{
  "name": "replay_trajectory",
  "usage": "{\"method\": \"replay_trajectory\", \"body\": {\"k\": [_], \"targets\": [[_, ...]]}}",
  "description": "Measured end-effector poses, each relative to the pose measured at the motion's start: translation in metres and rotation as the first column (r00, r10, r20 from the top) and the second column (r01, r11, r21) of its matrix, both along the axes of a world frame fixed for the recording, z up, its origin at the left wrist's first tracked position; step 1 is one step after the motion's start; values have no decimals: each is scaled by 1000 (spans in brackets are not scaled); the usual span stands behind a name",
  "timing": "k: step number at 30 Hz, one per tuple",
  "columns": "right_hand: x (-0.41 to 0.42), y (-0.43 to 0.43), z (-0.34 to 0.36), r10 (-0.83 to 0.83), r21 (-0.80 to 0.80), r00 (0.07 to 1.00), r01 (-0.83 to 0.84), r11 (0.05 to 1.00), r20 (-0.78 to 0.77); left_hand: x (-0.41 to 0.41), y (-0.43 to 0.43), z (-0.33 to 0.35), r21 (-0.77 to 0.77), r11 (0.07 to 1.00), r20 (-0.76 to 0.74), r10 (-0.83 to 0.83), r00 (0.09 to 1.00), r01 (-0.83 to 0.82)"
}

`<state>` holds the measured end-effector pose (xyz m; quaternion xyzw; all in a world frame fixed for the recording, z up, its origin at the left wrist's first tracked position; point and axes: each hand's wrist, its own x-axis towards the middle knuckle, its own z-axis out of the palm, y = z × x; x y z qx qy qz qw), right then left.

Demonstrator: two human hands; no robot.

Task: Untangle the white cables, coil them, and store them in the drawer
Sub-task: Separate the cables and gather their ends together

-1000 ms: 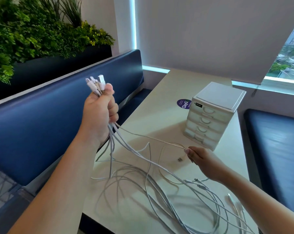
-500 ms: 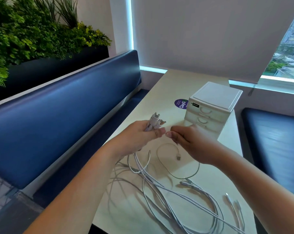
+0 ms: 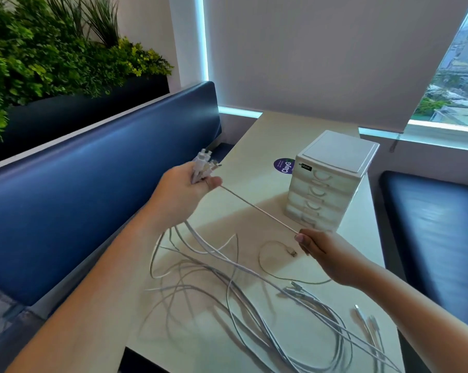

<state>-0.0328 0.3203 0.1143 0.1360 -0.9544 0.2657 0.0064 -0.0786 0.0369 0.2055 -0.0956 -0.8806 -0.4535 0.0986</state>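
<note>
Left grip [image 3: 184, 184]: clenched around a bunch of plugs [image 3: 204, 162], held above the surface [image 3: 254, 141].
Taut cable [image 3: 257, 208]: 1 strand stretched between both grips.
Loose cables [image 3: 241, 292]: tangled on the surface, none coiled.
Right grip [image 3: 327, 254]: pinching the taut cable lower down.
Drawer box [image 3: 332, 181]: all drawers closed, nothing stored.
Progress: early, I judge; coiling and storing remain.

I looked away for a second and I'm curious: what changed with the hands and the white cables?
The left hand, gripping the plug ends, came down from its raised position. The right hand rose to meet it, pinched one cable and drew back down to the right, stretching it straight between both hands. The drawer box stayed shut and in place.
</note>
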Motion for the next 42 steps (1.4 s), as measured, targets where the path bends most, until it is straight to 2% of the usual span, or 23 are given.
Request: {"method": "replay_trajectory", "body": {"k": [3, 6, 8, 11, 15, 19, 22, 24, 26, 29, 31, 33, 37, 42], "targets": [[1, 8, -7, -29, 4, 1000, 29, 1000, 3, -2, -4, -1, -17, 1000, -44, 9, 999, -10], [0, 3, -7, -12, 89, 999, 15, 996, -37, -5, -3, -7, -10, 999, -68, 52, 996, -53], [3, 4, -12, 2, 165, 998, 10, 986, -69, -12, -14, -9, 72, 984, -73, 167, 983, -162], [12, 21, -28, -46, 190, 998, 52, 980, -36, -24, -39, -12, 174, 927, -29, 341, 940, -331], [19, 33, -40, -124, 237, 991, 108, 965, 52, -27, -40, -23, 132, 953, 64, 266, 962, -272], [20, 31, -38, -136, 364, 987, 95, 927, 89, -33, -43, -27, 232, 939, 168, 218, 961, -253], [20, 25, -31, -104, 498, 992, 55, 866, 71, -31, -42, -23, 333, 899, 85, 272, 958, -285], [20, 16, -24, -55, 518, 998, 25, 855, 42, -24, -32, -16, 365, 884, 28, 303, 953, -291], [18, 4, -11, -9, 499, 1000, 3, 867, 9, -15, -20, -9, 358, 908, 6, 231, 973, -218], [14, -14, 12, 54, 453, 998, -42, 890, -14, -6, 1, -10, 261, 965, 24, 9, 1000, -15], [13, -26, 26, 107, 395, 994, -84, 915, -37, 1, 17, -16, 204, 967, 106, -175, 979, 151], [12, -37, 38, 154, 338, 985, -118, 934, -82, 2, 29, -30, 158, 941, 209, -328, 921, 300], [11, -45, 49, 166, 301, 969, -106, 948, -181, 2, 38, -46, 40, 936, 307, -345, 887, 350], [8, -42, 44, 118, 253, 981, -76, 964, -153, 9, 37, -41, 35, 926, 272, -371, 888, 376]]}}
